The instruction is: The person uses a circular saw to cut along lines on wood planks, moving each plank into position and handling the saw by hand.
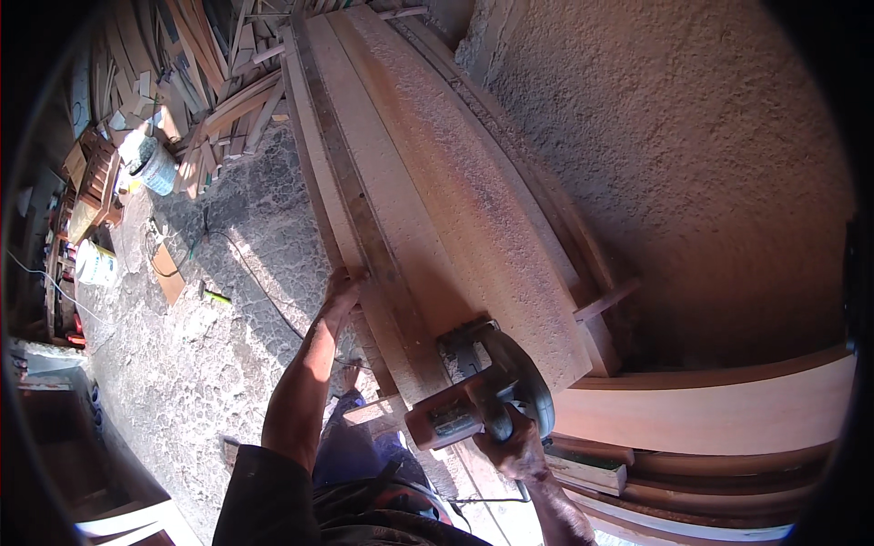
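Observation:
My left hand (342, 289) grips the left edge of a long wooden board (428, 182) that lies on supports and runs away from me. A long strip with a dark, worn band (369, 237) runs along the board's left side. My right hand (512, 448) is closed on the rear handle of a dark circular saw (469, 400), which sits on the near end of the board with its cord hanging below. Sawdust is scattered along the board's right part. The saw's blade is hidden.
Stacked boards (710, 409) lie at my right below a rough wall (701, 182). Offcuts (196, 45) pile up at the back left. A bucket (155, 168), a white pail (96, 264) and a cord (259, 282) are on the floor (173, 382). My bare foot (350, 373) shows beside the board.

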Tool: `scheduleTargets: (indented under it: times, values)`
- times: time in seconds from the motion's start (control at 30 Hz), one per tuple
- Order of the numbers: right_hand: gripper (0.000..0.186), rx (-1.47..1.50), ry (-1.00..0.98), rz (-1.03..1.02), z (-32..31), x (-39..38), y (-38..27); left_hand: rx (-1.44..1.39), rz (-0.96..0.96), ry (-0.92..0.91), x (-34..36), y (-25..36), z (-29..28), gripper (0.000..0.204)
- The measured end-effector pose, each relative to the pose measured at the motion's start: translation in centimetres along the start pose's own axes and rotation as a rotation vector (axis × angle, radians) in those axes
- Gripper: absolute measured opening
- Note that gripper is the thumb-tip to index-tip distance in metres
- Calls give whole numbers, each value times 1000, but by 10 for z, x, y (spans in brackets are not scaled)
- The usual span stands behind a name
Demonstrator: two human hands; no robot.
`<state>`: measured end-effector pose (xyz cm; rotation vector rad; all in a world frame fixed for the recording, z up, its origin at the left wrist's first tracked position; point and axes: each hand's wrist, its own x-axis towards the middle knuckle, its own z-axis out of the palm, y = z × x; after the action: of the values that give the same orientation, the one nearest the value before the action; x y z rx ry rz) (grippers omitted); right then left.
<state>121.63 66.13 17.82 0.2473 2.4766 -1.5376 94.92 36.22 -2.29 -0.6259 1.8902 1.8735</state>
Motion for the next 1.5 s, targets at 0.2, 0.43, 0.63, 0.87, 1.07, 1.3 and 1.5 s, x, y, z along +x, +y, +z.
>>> scheduleTargets:
  times: [0.2,0.43,0.63,0.87,1.07,1.3,1.5]
  values:
    - [45,-50,-17,20,1,14,-1,-36,-24,-37,-2,3,2,39]
    - [58,-58,-59,44,5,36,-8,-12,-19,-47,-11,13,4,37]
    - [59,-66,-70,60,11,52,-10,34,-24,-11,-9,13,-1,38]
    - [45,-36,-23,31,17,72,-19,-9,-34,-16,-6,10,1,42]
    - [42,-17,4,9,24,94,-20,-79,-44,-108,-17,23,3,43]
    - [40,-80,-20,25,27,114,-38,-110,-95,-122,-6,16,-10,48]
    - [47,-91,-64,70,28,128,-44,-154,-89,-112,-9,13,-11,53]
